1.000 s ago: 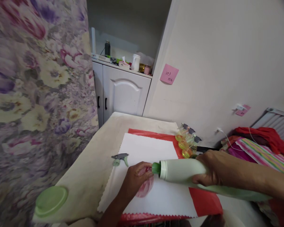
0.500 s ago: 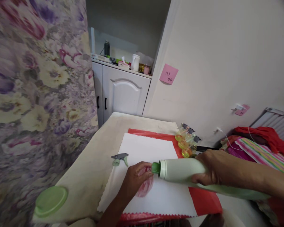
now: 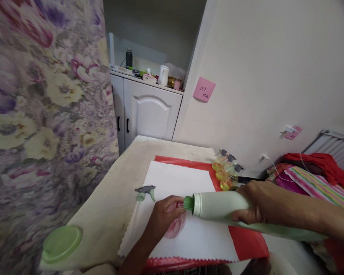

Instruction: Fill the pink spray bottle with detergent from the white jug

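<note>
My right hand (image 3: 253, 201) is wrapped round a large pale green bottle (image 3: 218, 206) tipped on its side, its green spout (image 3: 188, 203) pointing left. My left hand (image 3: 164, 217) is closed round a small clear pink bottle (image 3: 176, 225) standing on the white cloth (image 3: 177, 183), right at the spout. A grey-green spray trigger head (image 3: 145, 192) lies loose on the cloth's left edge, a little left of my left hand.
The white cloth lies over a red sheet (image 3: 246, 244) on a beige table (image 3: 117, 198). Several small yellow spray bottles (image 3: 226, 172) stand by the wall. A green lid (image 3: 61, 242) rests at the table's near left. Floral curtain at left, white cabinet (image 3: 149, 110) behind, fabrics at right.
</note>
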The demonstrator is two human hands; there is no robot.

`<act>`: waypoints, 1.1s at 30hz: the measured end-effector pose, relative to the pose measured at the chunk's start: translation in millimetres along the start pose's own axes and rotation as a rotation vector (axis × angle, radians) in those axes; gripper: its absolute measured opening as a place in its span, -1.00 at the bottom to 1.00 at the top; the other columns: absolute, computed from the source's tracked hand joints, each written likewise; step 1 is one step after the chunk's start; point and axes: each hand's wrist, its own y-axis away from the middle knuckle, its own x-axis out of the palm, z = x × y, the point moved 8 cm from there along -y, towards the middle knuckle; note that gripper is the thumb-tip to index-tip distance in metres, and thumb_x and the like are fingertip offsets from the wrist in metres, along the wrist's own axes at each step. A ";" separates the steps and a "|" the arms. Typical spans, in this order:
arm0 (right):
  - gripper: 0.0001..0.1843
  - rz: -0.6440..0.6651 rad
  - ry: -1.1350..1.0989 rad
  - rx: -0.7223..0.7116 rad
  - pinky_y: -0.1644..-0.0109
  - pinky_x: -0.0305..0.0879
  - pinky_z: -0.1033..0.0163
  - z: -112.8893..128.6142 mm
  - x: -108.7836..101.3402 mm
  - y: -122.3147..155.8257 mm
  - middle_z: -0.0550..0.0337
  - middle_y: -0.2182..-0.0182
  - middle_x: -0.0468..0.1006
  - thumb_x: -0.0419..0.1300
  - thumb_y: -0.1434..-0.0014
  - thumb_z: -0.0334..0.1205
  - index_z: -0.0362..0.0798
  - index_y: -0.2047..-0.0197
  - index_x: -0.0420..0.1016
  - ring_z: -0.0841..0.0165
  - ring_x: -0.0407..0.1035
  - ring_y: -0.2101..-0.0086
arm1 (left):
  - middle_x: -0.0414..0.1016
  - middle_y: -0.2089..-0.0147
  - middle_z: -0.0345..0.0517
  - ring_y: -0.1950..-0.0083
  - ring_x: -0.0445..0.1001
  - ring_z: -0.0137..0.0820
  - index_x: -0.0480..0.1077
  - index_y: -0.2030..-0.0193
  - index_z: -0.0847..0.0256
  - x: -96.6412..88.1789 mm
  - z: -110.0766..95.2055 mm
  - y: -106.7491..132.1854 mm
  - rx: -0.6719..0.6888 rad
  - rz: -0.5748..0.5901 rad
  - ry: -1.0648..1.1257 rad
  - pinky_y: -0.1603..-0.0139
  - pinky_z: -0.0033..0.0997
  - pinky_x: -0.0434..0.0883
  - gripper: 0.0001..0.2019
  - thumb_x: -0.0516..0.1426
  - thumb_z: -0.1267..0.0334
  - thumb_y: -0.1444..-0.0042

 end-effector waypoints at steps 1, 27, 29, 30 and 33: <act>-0.53 -0.001 0.005 -0.001 0.47 0.13 0.27 0.2 -0.2 0.1 0.01 0.41 0.63 0.17 -0.05 0.23 -0.06 0.36 0.49 0.17 0.52 0.43 | 0.65 0.20 -0.16 0.12 0.56 -0.28 0.56 0.21 0.14 -0.1 0.0 0.1 0.003 0.000 -0.006 0.08 -0.40 0.40 -0.84 0.25 0.25 -0.03; -0.52 0.028 0.017 0.032 0.46 0.15 0.28 -0.1 0.5 -1.1 -0.01 0.40 0.63 0.17 -0.04 0.23 -0.07 0.36 0.48 0.17 0.52 0.44 | 0.66 0.21 -0.15 0.14 0.57 -0.26 0.56 0.21 0.14 -0.1 -0.7 -0.7 -0.010 -0.003 0.007 0.08 -0.37 0.42 -0.83 0.25 0.25 -0.01; -0.53 0.024 0.017 0.021 0.47 0.15 0.28 -0.4 0.8 -1.1 0.01 0.41 0.63 0.16 -0.05 0.23 -0.06 0.37 0.48 0.18 0.52 0.44 | 0.66 0.21 -0.16 0.13 0.57 -0.27 0.57 0.22 0.14 -0.1 -1.4 -0.5 -0.002 -0.003 -0.001 0.07 -0.38 0.42 -0.83 0.25 0.26 -0.01; -0.53 0.019 0.017 0.016 0.47 0.15 0.28 -0.6 0.7 -1.0 0.01 0.41 0.63 0.16 -0.05 0.24 -0.06 0.36 0.48 0.19 0.52 0.44 | 0.66 0.21 -0.16 0.13 0.57 -0.27 0.57 0.22 0.14 -0.1 -1.4 -0.5 -0.001 -0.003 -0.001 0.07 -0.38 0.41 -0.84 0.25 0.25 -0.01; -0.53 0.012 0.027 0.018 0.47 0.14 0.28 -2.4 0.8 -0.8 0.02 0.42 0.63 0.17 -0.04 0.23 -0.05 0.37 0.48 0.19 0.52 0.45 | 0.66 0.21 -0.16 0.13 0.57 -0.27 0.56 0.22 0.14 0.1 -1.2 -0.6 -0.008 0.000 0.011 0.08 -0.39 0.42 -0.83 0.25 0.24 -0.01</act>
